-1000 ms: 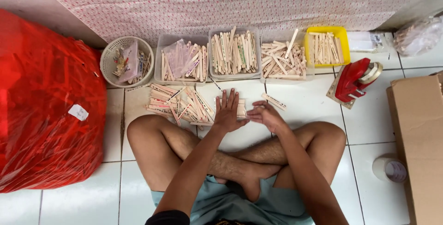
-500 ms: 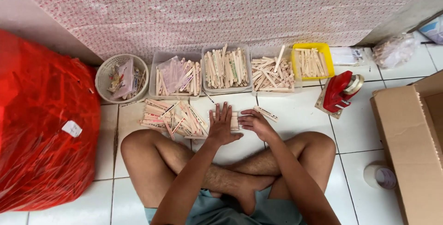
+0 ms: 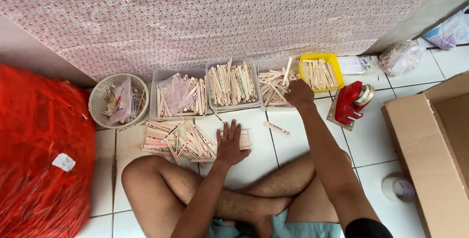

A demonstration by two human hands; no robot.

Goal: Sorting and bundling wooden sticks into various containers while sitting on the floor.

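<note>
I sit cross-legged on a white tiled floor. My left hand (image 3: pixel 229 143) lies flat, fingers spread, on a small row of wooden sticks (image 3: pixel 243 139) in front of my legs. A larger pile of printed wooden sticks (image 3: pixel 178 140) lies just left of it. My right hand (image 3: pixel 299 93) reaches forward into a clear tray of loose sticks (image 3: pixel 273 87); its fingers curl down among them, and whether they grip any is hidden. One single stick (image 3: pixel 277 129) lies on the tile between my arms.
Along the patterned cloth stand a round white basket (image 3: pixel 100 96), two more clear stick trays (image 3: pixel 161 77) (image 3: pixel 232 82) and a yellow tray (image 3: pixel 334 64). A red tape dispenser (image 3: pixel 352 103), a tape roll (image 3: pixel 399 188), an open cardboard box (image 3: pixel 430 140) sit right; a red sack (image 3: pixel 41 155) left.
My right hand has left the sticks in front of me and reached forward into the clear tray. My left hand stays on the small row. The camera has moved closer.
</note>
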